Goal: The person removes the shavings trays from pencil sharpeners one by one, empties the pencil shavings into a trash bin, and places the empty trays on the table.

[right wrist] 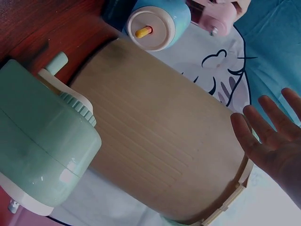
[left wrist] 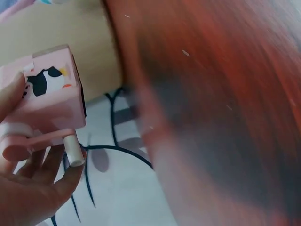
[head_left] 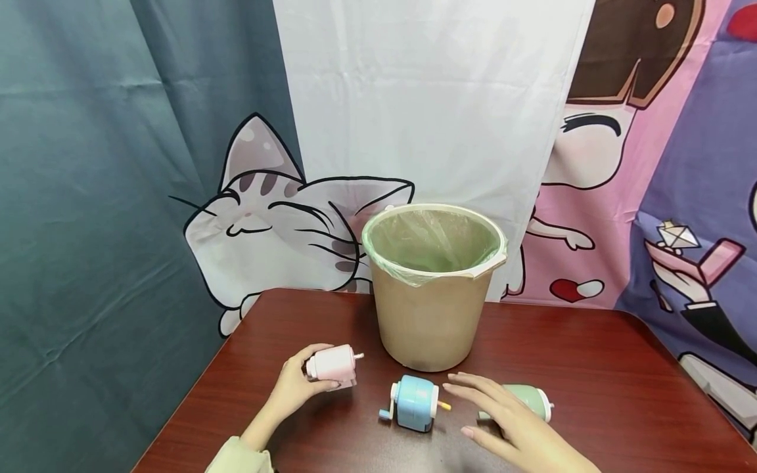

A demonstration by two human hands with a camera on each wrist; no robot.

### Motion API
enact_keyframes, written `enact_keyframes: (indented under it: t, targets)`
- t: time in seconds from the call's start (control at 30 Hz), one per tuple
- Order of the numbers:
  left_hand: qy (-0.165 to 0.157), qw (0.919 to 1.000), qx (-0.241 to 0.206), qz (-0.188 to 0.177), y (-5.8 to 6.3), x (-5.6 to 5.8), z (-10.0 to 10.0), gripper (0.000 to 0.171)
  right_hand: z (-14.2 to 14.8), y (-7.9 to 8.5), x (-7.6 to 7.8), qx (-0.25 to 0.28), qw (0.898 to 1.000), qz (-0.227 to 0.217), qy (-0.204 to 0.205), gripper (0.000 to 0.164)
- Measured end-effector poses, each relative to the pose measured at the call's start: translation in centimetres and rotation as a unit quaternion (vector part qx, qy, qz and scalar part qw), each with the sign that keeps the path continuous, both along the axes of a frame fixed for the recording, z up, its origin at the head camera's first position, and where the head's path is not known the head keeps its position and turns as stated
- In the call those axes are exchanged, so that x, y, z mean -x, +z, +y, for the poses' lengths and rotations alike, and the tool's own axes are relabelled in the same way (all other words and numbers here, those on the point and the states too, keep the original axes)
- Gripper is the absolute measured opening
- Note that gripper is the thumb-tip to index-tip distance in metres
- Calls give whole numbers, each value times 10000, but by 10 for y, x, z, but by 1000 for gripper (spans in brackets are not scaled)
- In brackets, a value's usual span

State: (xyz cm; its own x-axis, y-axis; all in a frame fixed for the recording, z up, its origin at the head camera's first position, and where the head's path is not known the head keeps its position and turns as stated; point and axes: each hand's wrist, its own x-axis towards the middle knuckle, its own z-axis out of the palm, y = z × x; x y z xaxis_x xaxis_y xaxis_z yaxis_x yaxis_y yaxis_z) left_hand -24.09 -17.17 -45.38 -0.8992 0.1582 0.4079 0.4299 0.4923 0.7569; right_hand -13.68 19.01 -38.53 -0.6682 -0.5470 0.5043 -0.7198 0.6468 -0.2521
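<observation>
My left hand (head_left: pixel 298 381) grips a pink crank pencil sharpener (head_left: pixel 332 363) between thumb and fingers, left of the bin. The left wrist view shows the sharpener's cartoon sticker and its crank (left wrist: pixel 40 140) with a white knob. A blue crank sharpener (head_left: pixel 416 402) stands on the table between the hands, a short yellow pencil (right wrist: pixel 143 32) sticking out of its front hole. My right hand (head_left: pixel 508 424) hangs with fingers spread and holds nothing, between the blue sharpener and a green one (right wrist: pixel 47 141). In the head view it partly hides the green sharpener.
A tan bin (head_left: pixel 434 322) with a clear green liner stands at the table's back middle, behind the sharpeners. The dark red wooden table (head_left: pixel 597 368) reaches to a cartoon-printed cloth backdrop (head_left: pixel 437 98) behind it.
</observation>
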Motion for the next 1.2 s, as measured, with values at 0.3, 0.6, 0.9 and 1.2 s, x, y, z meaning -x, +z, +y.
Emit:
enact_keyframes:
  t: [0.3,0.6,0.9,1.2]
  targets:
    - [4,9988,-486,52,22,-15,14,64,2,-3,5,216,9992,214,240,55]
    - [-223,9929,-1109,365,38,-30,27,73,3,-4,4,264,9995,-88,-133,54]
    - [-195,9821,-1873,9,46,-32,48,65,0,-4,8,452,9974,-25,-559,54]
    - [-376,9793,-1985,123,55,-31,65,62,5,-4,25,1549,9867,-398,-277,53]
